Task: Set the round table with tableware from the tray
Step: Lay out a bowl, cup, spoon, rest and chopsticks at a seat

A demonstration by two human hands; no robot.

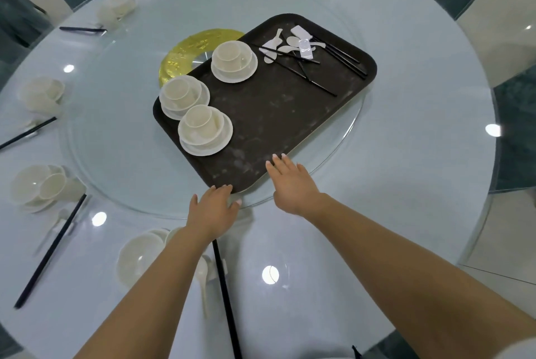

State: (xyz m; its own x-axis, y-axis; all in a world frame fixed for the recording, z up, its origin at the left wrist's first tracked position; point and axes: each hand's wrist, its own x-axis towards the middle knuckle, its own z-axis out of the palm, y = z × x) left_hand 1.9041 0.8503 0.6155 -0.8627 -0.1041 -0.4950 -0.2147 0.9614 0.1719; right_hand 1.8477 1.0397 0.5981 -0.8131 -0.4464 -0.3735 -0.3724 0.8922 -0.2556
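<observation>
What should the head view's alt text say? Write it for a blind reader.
Two open hands, left hand and right hand, reach the near edge of a dark tray on a round glass table; it holds three stacked dish sets and loose chopsticks and spoons.

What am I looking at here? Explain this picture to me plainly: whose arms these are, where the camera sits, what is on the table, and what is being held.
There is no machine: a person wears one camera on the head, looking forward and down, so the arms are their own. The left hand and right hand lie open with straight fingers at the near edge of a dark tray; neither holds anything. The tray sits on a glass turntable in the middle of a round table. On the tray are three stacks of white dishes, plus spoons and black chopsticks. Place settings are already laid along the table's left side.
</observation>
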